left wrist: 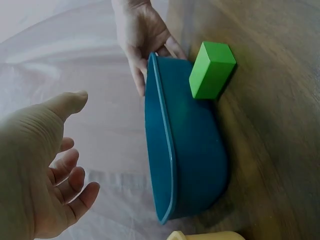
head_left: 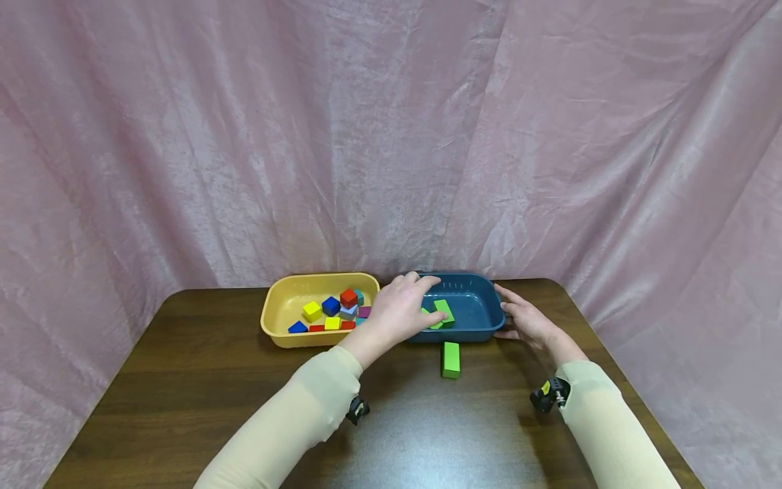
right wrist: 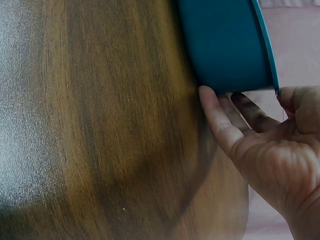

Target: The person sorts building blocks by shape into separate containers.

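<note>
My left hand [head_left: 400, 309] hovers over the left end of the blue tray [head_left: 473, 309], fingers loosely bent and thumb apart. The left wrist view shows nothing in its grasp. At the tray's right end, my right hand [head_left: 531, 322] rests its extended fingers against the outer wall; in the right wrist view the thumb [right wrist: 286, 97] is at the rim. A green block [head_left: 444, 312] lies inside the tray, with more green beside it partly hidden by the left hand. Another green rectangular block [head_left: 451, 360] lies on the table just in front of the tray.
A yellow tray [head_left: 275, 312] stands left of the blue one, holding several red, yellow, blue and purple blocks. Both trays sit at the back of the brown wooden table [head_left: 201, 380]. A pink curtain [head_left: 391, 136] hangs behind.
</note>
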### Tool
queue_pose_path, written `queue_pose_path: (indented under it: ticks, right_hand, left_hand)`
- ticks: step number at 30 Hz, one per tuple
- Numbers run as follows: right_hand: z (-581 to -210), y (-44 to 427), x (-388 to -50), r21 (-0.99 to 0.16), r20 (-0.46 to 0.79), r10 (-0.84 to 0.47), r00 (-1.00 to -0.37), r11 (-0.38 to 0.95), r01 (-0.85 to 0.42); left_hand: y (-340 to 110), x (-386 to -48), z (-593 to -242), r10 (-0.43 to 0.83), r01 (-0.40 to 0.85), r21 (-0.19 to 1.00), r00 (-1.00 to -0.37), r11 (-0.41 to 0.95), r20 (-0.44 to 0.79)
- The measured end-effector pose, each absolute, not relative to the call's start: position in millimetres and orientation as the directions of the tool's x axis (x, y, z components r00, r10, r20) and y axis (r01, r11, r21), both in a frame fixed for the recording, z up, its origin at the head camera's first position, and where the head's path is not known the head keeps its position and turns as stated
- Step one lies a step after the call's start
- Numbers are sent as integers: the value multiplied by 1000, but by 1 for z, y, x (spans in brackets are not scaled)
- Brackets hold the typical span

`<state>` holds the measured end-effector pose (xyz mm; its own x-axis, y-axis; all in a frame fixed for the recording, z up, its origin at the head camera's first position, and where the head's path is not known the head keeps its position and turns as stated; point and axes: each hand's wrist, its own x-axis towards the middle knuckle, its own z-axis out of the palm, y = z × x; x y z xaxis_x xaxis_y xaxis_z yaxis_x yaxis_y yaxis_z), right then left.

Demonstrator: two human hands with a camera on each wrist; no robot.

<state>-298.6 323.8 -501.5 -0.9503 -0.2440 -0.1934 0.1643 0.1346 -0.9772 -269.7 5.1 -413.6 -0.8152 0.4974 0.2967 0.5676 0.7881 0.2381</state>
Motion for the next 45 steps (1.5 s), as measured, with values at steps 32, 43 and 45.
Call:
queue_pose_path:
  ticks: [32,43,45]
  right_hand:
    - [-501,323,-300,-975,-203,-243,-949,142,172]
    - [-501,322,-299,-974,-198,-227,-954,157,165]
    - [-501,321,-299,-974,-197,-226,-954,157,164]
  left_hand:
    - [17,-233,-425,575,639,166,-756,751,313]
    - [19,-219,-451,618,663,117,-738,740,271]
    - [19,-217,-457,615,654,108,-746,748,255]
